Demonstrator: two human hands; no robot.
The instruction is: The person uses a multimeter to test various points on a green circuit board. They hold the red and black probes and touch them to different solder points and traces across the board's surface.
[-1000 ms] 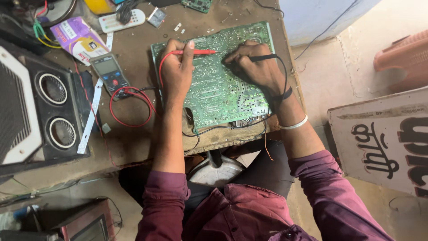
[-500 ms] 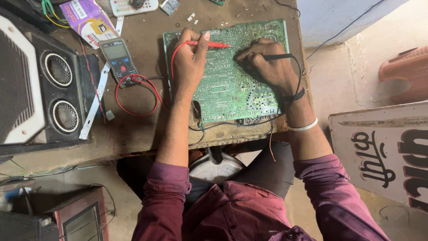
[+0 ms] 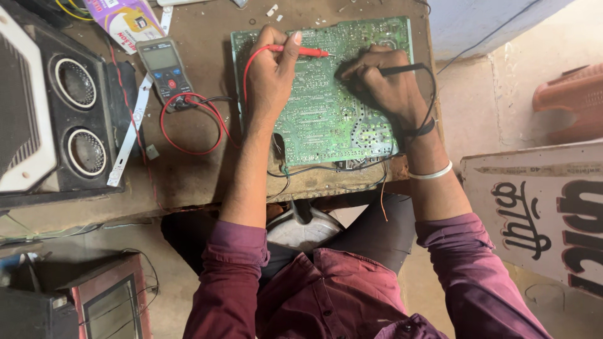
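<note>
Head view, red probe (image 3: 301,51) pointing right, lengthwise across board (image 3: 326,119)

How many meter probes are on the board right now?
2. The red probe is in the left hand, the black probe in the right hand, both over the green circuit board. Their tips are hidden.

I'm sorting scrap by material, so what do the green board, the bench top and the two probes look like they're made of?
Circuit board: likely fibreglass laminate, glossy green coat with shiny metal solder dots. Workbench: seemingly wood or board, matte brown, stained and worn. Red probe in the left hand and black probe in the right hand: apparently smooth plastic.
</note>
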